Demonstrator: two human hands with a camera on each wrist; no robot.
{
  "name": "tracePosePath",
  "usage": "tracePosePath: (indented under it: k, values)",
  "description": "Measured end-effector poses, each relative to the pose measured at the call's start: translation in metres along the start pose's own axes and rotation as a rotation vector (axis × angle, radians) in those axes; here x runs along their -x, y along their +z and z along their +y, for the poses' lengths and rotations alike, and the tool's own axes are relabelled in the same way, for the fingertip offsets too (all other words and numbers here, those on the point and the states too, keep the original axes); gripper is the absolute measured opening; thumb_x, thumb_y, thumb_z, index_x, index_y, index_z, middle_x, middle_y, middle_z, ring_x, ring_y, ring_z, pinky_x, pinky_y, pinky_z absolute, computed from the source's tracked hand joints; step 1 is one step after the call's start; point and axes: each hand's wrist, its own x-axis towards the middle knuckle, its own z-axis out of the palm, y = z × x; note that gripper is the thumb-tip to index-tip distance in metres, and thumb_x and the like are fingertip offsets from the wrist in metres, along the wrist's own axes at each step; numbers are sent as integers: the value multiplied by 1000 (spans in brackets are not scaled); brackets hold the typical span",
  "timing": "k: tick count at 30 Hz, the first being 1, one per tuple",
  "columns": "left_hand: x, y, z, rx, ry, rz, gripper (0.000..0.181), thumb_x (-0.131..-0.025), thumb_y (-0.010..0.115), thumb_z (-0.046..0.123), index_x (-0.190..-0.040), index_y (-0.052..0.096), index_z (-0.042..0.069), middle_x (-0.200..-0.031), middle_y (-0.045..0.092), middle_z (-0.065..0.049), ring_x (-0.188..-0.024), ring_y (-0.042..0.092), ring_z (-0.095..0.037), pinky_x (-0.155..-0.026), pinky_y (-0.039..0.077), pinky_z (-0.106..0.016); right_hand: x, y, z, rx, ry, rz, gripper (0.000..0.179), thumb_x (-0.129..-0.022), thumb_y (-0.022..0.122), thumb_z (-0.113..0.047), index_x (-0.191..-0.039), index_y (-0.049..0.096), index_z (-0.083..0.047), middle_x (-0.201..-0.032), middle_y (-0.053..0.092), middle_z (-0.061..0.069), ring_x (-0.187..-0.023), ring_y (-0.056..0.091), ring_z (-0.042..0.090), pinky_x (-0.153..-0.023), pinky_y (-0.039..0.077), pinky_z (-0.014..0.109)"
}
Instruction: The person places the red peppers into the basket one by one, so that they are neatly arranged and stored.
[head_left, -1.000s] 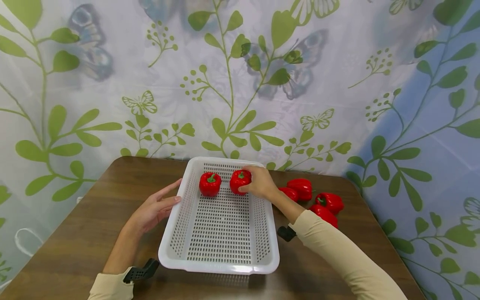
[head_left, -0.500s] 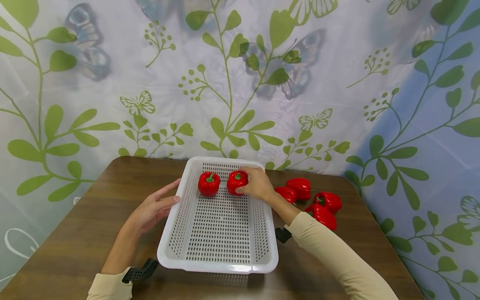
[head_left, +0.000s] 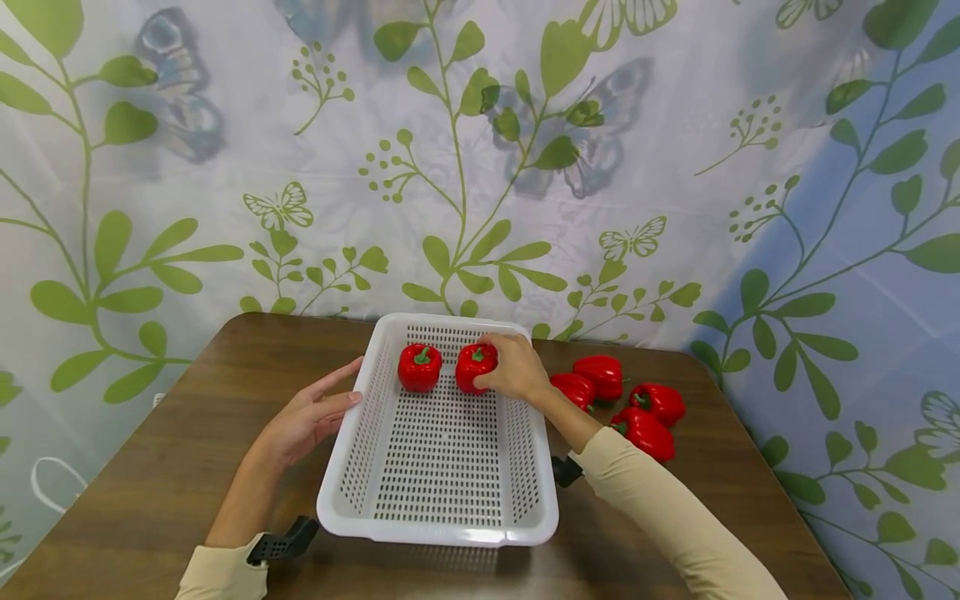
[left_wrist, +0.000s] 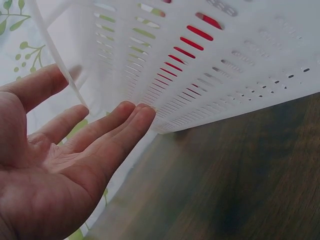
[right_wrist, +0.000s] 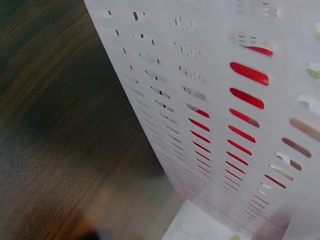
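Observation:
In the head view, a white slotted plastic basket (head_left: pixel 442 467) stands on the table with two red bell peppers inside, near its far end. My right hand (head_left: pixel 516 367) reaches over the right rim and grips the right bell pepper (head_left: pixel 472 371) between thumb and fingers. Beside it sits the left bell pepper (head_left: pixel 421 369), green stem up. My left hand (head_left: pixel 303 423) is at the basket's left side, its fairly straight fingers touching rim and wall, as the left wrist view shows. In the right wrist view the basket wall (right_wrist: pixel 165 70) hides the right hand; red shows through its slots.
Several more red bell peppers (head_left: pixel 647 433) lie on the brown wooden table (head_left: pixel 187 467) to the right of the basket. A leaf-and-butterfly patterned curtain (head_left: pixel 337 167) hangs right behind the table. A white cable (head_left: pixel 56 483) is at the far left.
Since a second ago, my right hand has shifted the held bell pepper slightly left, toward the other one in the basket. The left hand and basket keep their places.

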Motion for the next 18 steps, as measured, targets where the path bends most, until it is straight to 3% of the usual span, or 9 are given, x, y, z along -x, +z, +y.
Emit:
tracePosePath:
  k: [18]
  values:
    - [0,1,1,6,-9,9,64,-105,54,15,-162,26,20,-144,57,-22,-116,70,-30,-92,60,-43,0,-1,-1,60,19,-20,62,-77,80,-27,-136,63,-16,-127,66,11,-116,56,29,-96,55,47]
